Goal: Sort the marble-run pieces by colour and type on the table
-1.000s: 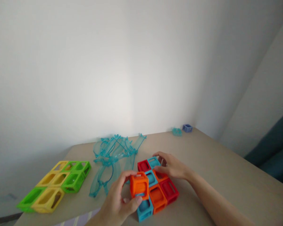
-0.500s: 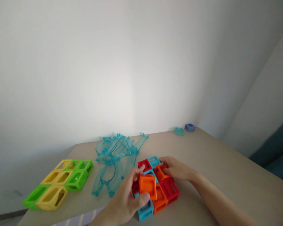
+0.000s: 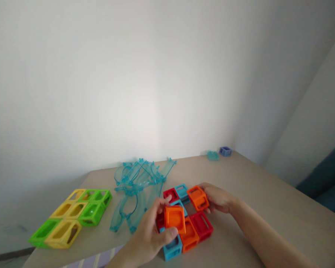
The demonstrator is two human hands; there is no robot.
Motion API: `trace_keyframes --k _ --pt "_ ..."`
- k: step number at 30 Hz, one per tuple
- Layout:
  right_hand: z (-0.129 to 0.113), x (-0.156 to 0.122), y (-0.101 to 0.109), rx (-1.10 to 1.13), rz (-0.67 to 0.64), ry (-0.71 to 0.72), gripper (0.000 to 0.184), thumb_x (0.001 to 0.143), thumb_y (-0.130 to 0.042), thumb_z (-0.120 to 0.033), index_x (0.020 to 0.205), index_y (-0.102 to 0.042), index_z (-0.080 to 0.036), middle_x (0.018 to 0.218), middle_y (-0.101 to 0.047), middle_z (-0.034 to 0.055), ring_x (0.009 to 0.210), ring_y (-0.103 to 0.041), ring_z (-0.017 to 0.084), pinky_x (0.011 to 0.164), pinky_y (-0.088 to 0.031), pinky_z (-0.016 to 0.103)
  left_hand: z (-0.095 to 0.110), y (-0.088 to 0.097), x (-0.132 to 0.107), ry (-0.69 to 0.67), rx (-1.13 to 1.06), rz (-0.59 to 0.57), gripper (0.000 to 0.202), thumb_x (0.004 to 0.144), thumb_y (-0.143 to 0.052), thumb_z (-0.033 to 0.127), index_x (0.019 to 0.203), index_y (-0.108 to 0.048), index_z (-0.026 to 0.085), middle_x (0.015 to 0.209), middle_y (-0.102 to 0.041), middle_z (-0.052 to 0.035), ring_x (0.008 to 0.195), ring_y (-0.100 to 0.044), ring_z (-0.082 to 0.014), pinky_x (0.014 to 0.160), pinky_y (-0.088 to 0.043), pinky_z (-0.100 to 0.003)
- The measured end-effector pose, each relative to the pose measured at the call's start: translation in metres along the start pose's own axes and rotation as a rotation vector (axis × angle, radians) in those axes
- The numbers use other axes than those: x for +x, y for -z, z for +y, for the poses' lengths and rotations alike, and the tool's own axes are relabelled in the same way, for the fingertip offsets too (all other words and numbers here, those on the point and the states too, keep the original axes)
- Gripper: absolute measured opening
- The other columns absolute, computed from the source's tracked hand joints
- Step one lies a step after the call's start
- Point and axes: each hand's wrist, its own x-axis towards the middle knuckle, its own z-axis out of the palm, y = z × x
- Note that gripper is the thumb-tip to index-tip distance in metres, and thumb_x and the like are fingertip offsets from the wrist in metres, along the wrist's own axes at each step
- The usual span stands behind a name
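My left hand [image 3: 149,236] is closed on an orange hollow cube block [image 3: 175,219], thumb at its near edge, above a group of joined blocks. In my right hand [image 3: 216,197] is another orange cube block [image 3: 198,198], tilted and raised at the group's right side, with a gap below it. The group has a red block [image 3: 171,195] and a light-blue block [image 3: 181,191] at the back, a red block [image 3: 201,226] on the right, an orange block [image 3: 189,235] and a light-blue block [image 3: 172,247] in front. My left hand partly hides a further red block.
Yellow and green cube blocks [image 3: 69,217] lie joined at the table's left. Clear teal track pieces [image 3: 139,182] are heaped in the middle. A small teal piece [image 3: 212,155] and a blue block [image 3: 225,151] sit at the back right edge. Behind the table [image 3: 240,178] rises a wall.
My right hand has pulled the orange block out of the group, lifting and tilting it up to the right. My left hand has hardly moved.
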Motion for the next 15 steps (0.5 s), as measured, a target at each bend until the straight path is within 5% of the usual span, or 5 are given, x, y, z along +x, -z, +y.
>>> trace_keyframes --k 9,15 --pt "-0.012 0.000 -0.002 0.245 0.219 0.232 0.015 0.066 -0.049 -0.034 0.070 -0.049 -0.019 0.041 -0.039 -0.0095 0.030 -0.025 0.003 0.031 -0.016 0.013 0.003 -0.001 -0.001 0.015 -0.092 0.064 0.053 0.074 -0.074 0.046 0.113 -0.047 0.022 0.105 -0.061 -0.0072 0.095 -0.058 -0.0205 0.085 -0.045 -0.032" --pt "-0.015 -0.005 -0.022 0.310 0.163 0.307 0.022 0.066 -0.056 -0.027 0.084 -0.058 -0.016 0.043 -0.047 -0.0071 0.031 -0.031 0.004 0.031 -0.021 0.014 0.002 0.001 -0.002 -0.060 -0.084 0.160 0.049 0.075 -0.074 0.039 0.113 -0.048 0.023 0.107 -0.064 -0.0059 0.098 -0.061 -0.0207 0.087 -0.046 -0.030"
